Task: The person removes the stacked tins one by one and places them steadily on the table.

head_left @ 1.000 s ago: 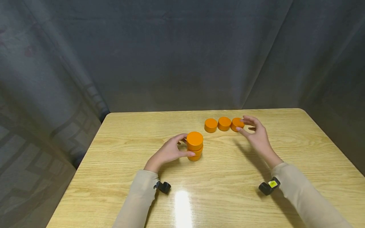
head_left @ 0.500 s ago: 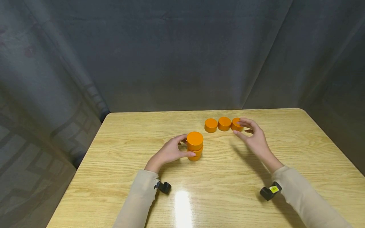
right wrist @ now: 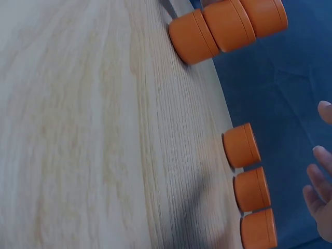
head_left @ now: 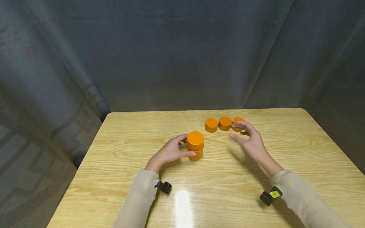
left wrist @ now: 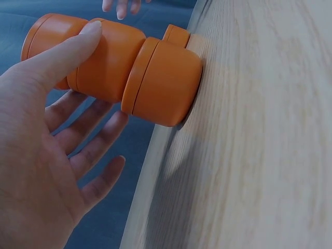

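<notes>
Three round orange lidded jars (head_left: pixel 195 139) are stacked upright on the wooden table, left of a row of similar ones. My left hand (head_left: pixel 169 150) holds the stack from the left. In the left wrist view its thumb (left wrist: pixel 85 44) lies across the middle jar (left wrist: pixel 111 59), with the fingers on the opposite side; the bottom jar (left wrist: pixel 166 83) stands on the table. My right hand (head_left: pixel 252 142) is in front of the row, thumb and fingers apart with nothing between them. It partly overlaps the row's rightmost jar (head_left: pixel 239 120) in the head view.
The row's left jar (head_left: pixel 211 125) and middle jar (head_left: pixel 225 123) stand close together towards the back of the light wooden table (head_left: pixel 128 133). A dark grey curtain (head_left: pixel 171 63) hangs behind and around the table. Both wrists wear small black cameras.
My right hand has shifted left and slightly towards me, uncovering more of the top of the rightmost jar. My left hand and the stack have stayed in place.
</notes>
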`<state>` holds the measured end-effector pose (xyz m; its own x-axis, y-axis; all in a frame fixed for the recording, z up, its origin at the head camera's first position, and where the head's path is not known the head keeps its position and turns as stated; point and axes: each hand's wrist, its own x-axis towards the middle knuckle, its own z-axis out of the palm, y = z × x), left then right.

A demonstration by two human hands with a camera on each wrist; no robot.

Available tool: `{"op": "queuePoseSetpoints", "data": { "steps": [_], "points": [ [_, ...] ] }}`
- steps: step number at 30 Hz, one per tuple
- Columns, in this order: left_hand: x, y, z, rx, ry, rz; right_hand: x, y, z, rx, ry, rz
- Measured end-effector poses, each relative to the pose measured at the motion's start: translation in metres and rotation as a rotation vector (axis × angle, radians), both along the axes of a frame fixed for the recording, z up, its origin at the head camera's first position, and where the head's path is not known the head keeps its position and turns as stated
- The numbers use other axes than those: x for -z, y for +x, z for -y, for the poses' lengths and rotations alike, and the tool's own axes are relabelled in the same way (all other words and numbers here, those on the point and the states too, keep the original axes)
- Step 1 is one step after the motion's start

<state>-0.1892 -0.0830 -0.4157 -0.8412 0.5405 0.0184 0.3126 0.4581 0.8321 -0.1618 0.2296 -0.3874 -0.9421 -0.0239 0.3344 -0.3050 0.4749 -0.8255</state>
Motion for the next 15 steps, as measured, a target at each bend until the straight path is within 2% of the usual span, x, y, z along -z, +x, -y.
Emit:
{"op": "queuePoseSetpoints", "data": {
  "steps": [15],
  "points": [
    [-0.001,0.000,-0.001,0.000,0.001,0.013,0.001,0.011,0.018,-0.081,-0.028,0.002]
  ]
}}
